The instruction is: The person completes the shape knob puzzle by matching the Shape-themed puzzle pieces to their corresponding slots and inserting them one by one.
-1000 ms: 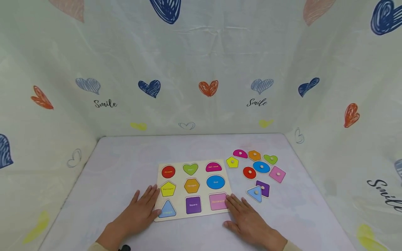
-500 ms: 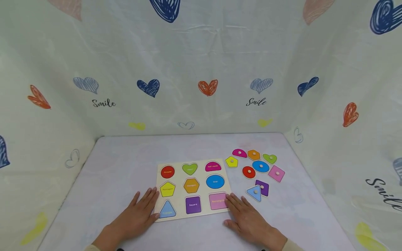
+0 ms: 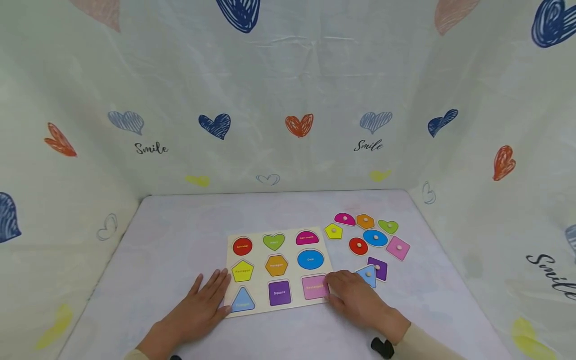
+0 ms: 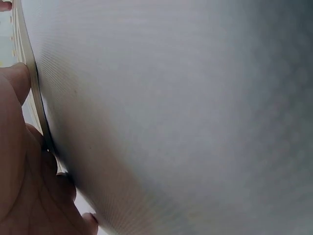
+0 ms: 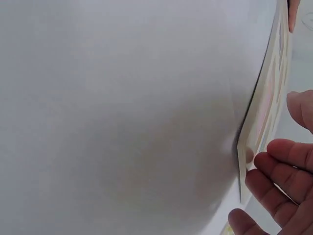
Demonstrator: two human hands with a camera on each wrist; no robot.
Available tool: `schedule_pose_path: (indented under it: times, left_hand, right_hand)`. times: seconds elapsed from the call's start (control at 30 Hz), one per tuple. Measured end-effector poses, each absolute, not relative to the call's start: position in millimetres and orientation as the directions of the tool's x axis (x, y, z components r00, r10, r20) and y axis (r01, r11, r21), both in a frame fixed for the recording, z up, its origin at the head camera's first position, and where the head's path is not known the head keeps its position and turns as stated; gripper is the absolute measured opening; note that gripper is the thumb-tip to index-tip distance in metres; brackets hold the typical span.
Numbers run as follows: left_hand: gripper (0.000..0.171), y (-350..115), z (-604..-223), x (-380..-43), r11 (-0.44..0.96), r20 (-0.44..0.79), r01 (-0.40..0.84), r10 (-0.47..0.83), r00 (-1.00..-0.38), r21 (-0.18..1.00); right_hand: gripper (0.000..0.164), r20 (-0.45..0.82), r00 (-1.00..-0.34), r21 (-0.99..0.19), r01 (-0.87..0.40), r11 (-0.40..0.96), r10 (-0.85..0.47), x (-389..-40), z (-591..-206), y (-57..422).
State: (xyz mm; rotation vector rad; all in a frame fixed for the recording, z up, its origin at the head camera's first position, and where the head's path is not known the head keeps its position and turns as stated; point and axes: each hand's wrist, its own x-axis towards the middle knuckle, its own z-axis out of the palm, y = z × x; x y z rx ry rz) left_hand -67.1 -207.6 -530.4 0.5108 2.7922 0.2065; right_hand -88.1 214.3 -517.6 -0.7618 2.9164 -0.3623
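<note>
A cream shape-puzzle board [image 3: 261, 284] lies on the table, with coloured, labelled shapes in three rows. My left hand [image 3: 198, 307] lies along its left edge with straight fingers, the thumb by the blue triangle spot. At the right edge, my right hand [image 3: 360, 302] has its fingertips right by the pink rectangle spot. In the right wrist view, the fingers [image 5: 274, 191] bend loosely beside the board's corner and grip nothing. Beyond that hand lies a light-blue triangle piece [image 3: 368, 272], partly hidden by it and overlapping a purple square piece [image 3: 381, 271].
Several knobbed pieces are scattered right of the board: yellow pentagon [image 3: 334, 231], magenta half round [image 3: 345, 219], orange hexagon [image 3: 366, 221], green heart [image 3: 388, 226], blue oval [image 3: 375, 240], red circle [image 3: 358, 246] and pink rectangle [image 3: 398, 248]. A printed curtain [image 3: 256, 150] surrounds the table.
My right hand has risen and bent its fingers, shifting slightly forward so it now covers part of the triangle piece. The left hand and the board stay nearly in place.
</note>
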Motion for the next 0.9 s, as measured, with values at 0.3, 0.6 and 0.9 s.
schedule_pose_path:
  times: [0.3, 0.6, 0.9]
  left_hand:
    - [0.087, -207, -532, -68, 0.926, -0.259, 0.331, 0.37, -0.892, 0.183]
    - [0.081, -214, -531, -68, 0.929, -0.233, 0.328, 0.362, -0.902, 0.173]
    - [0.079, -214, -533, -71, 0.918, -0.205, 0.343, 0.382, -0.901, 0.201]
  right_hand:
    - [0.044, 0.054, -0.949, -0.276, -0.312, 0.909, -0.309, -130, -507, 237]
    - [0.033, 0.179, -0.949, -0.096, -0.279, 0.955, -0.259, -190, -515, 279]
    - [0.029, 0.088, -0.966, -0.044, -0.249, 0.967, -0.245, -200, -524, 289]
